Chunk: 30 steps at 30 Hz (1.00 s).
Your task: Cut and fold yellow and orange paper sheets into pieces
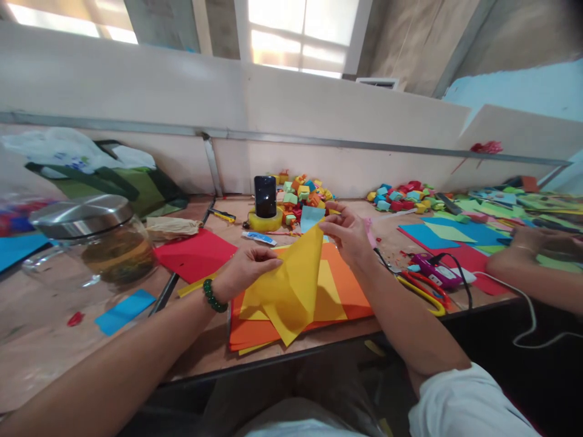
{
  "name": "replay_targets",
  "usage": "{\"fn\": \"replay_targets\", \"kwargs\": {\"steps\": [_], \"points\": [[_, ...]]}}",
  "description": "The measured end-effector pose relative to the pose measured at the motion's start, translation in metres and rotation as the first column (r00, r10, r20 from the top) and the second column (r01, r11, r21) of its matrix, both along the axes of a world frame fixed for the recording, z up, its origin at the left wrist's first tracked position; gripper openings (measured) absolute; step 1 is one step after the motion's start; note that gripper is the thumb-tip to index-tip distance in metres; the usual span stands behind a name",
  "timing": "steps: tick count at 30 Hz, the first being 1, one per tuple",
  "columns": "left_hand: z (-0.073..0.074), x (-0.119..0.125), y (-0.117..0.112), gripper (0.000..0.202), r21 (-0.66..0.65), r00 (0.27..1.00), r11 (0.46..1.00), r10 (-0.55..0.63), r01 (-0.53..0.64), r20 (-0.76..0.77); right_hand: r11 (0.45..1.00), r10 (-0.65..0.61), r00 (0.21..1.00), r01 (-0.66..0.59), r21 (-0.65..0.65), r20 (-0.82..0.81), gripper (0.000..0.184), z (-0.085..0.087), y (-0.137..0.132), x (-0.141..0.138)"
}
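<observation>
A yellow sheet of paper (296, 285) is held up at a tilt between my two hands, its lower corner pointing toward the table edge. My right hand (346, 230) pinches its upper corner. At its left side my left hand (250, 267), with a green bead bracelet on the wrist, has thumb and fingers closed on the paper. Beneath lie another yellow sheet (334, 297) and larger orange sheets (357, 291) stacked at the table's front edge.
A lidded glass jar (118, 249) and blue paper (125, 311) are on the left, with red paper (195, 255) nearer. Behind stand a phone (265, 195) and piled folded paper cubes (303, 191). Scissors (423, 291) and a purple device (437, 271) lie right, near another person's hand (519, 252).
</observation>
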<state>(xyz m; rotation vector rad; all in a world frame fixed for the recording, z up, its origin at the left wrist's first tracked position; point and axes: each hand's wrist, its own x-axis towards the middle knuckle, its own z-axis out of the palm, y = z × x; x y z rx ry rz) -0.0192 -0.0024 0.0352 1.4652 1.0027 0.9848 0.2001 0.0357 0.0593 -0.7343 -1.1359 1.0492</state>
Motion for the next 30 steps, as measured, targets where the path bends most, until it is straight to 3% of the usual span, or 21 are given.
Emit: {"fn": "replay_targets", "kwargs": {"steps": [4, 7, 13, 16, 21, 26, 30], "points": [[-0.001, 0.000, 0.000, 0.039, -0.033, 1.000, 0.999, -0.017, 0.018, 0.008, 0.988, -0.087, 0.996, 0.082, 0.131, 0.032, 0.054, -0.003, -0.001, -0.002], [-0.003, 0.002, -0.002, 0.037, -0.007, 0.999, 1.000, -0.018, 0.018, -0.028, 0.984, -0.085, 0.995, 0.075, 0.160, 0.057, 0.052, -0.002, -0.002, -0.001], [-0.005, 0.004, -0.002, 0.034, -0.009, 1.000, 1.000, 0.008, -0.008, -0.005, 0.997, 0.034, 0.993, -0.026, -0.071, 0.109, 0.052, -0.003, 0.003, 0.003], [-0.004, 0.004, -0.002, 0.032, -0.001, 1.000, 1.000, 0.022, -0.022, -0.018, 0.996, 0.028, 0.995, -0.019, -0.088, 0.100, 0.054, -0.005, 0.007, 0.005], [-0.006, 0.003, -0.002, 0.034, -0.051, 0.998, 0.997, 0.064, -0.066, -0.023, 0.999, -0.054, 0.993, 0.054, 0.001, 0.107, 0.057, -0.006, 0.008, 0.006], [-0.006, 0.003, -0.002, 0.036, -0.083, 0.995, 0.991, 0.103, -0.104, -0.014, 0.971, -0.208, 0.952, 0.173, 0.165, 0.223, 0.057, -0.005, -0.002, 0.004], [-0.006, 0.003, -0.002, 0.038, -0.097, 0.995, 0.990, 0.099, -0.100, -0.010, 0.965, -0.214, 0.947, 0.168, 0.201, 0.238, 0.057, -0.005, -0.004, 0.004]]}}
